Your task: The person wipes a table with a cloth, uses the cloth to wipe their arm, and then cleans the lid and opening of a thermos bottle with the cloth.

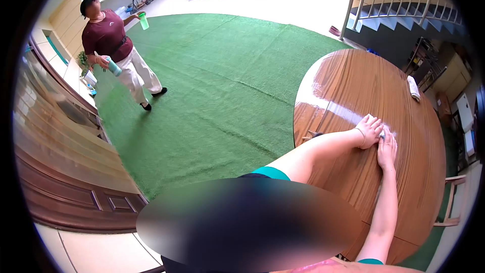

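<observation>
On the round brown wooden table, my left hand and my right hand are side by side, touching or nearly so. Between them shows a bit of a small whitish cloth, mostly hidden under the fingers. Both hands press it against the tabletop, fingers bent over it and pointing away from me. A bright reflection crosses the surface just beyond them. Farther off, near the table's right edge, lies a folded white cloth that neither hand touches.
At the left a person in a maroon shirt stands on the green carpet, holding a green bottle and a teal one. A metal stair railing rises at the back right. A wooden chair stands beside the table.
</observation>
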Available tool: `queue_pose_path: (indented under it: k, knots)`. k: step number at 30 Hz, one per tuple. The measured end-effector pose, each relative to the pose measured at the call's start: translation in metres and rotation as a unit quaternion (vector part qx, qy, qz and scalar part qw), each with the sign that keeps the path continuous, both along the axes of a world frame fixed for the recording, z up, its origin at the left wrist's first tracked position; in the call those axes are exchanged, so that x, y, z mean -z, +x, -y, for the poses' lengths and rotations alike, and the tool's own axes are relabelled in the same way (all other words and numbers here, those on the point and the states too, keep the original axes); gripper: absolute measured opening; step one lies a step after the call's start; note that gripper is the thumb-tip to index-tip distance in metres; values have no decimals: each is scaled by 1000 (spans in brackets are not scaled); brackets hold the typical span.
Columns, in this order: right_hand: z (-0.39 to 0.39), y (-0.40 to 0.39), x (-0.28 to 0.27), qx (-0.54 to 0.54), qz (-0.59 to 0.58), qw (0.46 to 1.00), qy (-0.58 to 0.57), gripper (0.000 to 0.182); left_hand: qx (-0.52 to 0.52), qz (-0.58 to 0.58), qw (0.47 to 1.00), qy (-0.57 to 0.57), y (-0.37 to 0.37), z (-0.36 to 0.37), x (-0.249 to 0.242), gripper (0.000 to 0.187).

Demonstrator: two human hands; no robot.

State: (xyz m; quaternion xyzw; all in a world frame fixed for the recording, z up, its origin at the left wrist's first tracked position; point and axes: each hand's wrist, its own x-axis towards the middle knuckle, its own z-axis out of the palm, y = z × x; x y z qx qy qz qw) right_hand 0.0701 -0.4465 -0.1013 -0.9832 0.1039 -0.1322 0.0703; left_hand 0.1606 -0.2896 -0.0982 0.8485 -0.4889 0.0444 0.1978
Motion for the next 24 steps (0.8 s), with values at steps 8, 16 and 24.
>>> queue_pose_path:
  k: [8,16,24]
  knots:
    - [-25,-24,-6,20,-12,1000,11,50,-18,33,999,-15,-25,-19,1,64]
    - [-84,-94,-15,-13,23,999,19,47,23,75,996,-47,-79,-76,4,60]
    - [-161,-174,-75,-27,-89,984,151,51,104,143,945,-274,-140,-138,15,36]
